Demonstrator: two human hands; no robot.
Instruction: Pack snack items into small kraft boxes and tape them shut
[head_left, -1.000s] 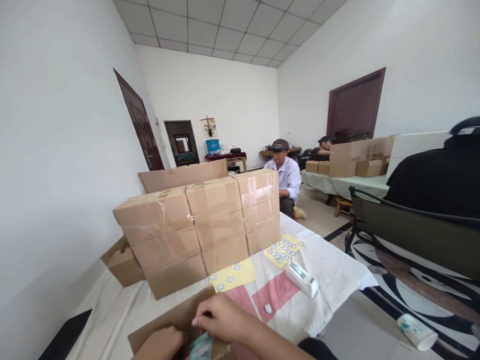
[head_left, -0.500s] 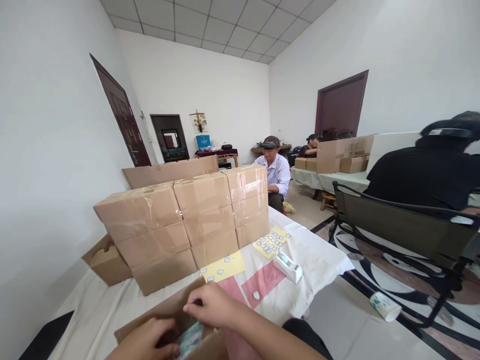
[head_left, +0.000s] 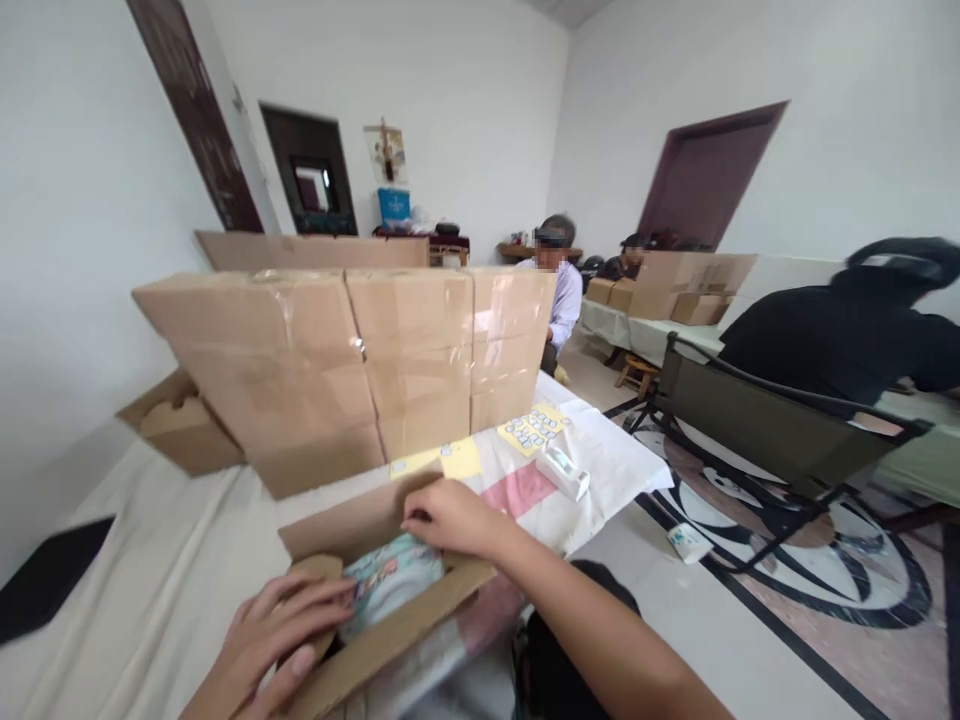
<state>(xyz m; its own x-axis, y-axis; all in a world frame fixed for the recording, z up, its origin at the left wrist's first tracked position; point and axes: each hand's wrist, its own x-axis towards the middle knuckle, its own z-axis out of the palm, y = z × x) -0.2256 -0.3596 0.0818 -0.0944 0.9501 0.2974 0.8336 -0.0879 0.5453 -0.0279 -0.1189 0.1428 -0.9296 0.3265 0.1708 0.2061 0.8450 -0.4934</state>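
At the near edge of the cloth-covered table (head_left: 176,570), an open cardboard box (head_left: 409,635) sits before you, with a teal-and-white printed packet (head_left: 397,580) lying inside. Your left hand (head_left: 274,625) is open over the box's left end, its fingertips by the packet's left edge. Your right hand (head_left: 446,515) is at the box's far right, its fingers curled; I cannot tell whether they grip anything. Farther right lies a white tape dispenser (head_left: 562,472), near a yellow sheet (head_left: 534,430) dotted with small labels. Beyond the box, taped cartons (head_left: 416,350) stand stacked three high, with an open carton (head_left: 180,430) to their left. Behind them, at the far side, is a person in a lavender shirt (head_left: 565,300).
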